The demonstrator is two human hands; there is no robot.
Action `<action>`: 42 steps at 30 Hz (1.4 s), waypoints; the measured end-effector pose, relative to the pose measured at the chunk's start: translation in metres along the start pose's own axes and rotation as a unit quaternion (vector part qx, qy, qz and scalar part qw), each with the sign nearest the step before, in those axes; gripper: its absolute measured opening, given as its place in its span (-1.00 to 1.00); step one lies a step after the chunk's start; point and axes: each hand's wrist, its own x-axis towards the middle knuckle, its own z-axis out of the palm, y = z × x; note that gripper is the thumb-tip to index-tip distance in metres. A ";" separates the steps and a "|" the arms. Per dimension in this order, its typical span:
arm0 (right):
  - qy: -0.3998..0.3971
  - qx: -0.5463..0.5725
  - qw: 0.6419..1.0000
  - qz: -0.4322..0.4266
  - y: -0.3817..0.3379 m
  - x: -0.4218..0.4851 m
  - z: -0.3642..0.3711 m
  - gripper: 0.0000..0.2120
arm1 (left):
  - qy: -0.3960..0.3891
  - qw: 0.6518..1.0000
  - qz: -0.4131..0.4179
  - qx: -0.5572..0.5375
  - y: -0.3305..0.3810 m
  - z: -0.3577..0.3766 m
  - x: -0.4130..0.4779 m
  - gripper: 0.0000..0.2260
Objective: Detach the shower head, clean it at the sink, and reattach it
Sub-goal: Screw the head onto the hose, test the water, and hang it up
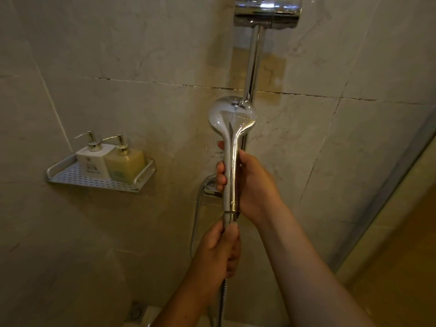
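A chrome shower head (232, 119) stands upright in the middle of the view, its round back toward me. My right hand (253, 182) grips its handle from the right, fingers wrapped round the far side. Just below the handle's lower end, my left hand (219, 249) grips the metal hose (221, 300) at its connector. The hose runs down out of my left fist and a loop of it rises behind at the left. The spray face is hidden.
A chrome riser rail (253, 60) with a bracket (267, 11) at the top stands on the tiled wall behind. A perforated white shelf (70, 178) at left carries two pump bottles (125, 164). A floor drain (136, 311) lies below. A glass door frame (389, 185) runs along the right.
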 end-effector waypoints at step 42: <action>0.013 -0.140 0.987 -0.076 0.003 0.002 0.014 -0.79 | 0.001 1.000 0.014 -0.028 -0.001 -0.005 0.004 -0.69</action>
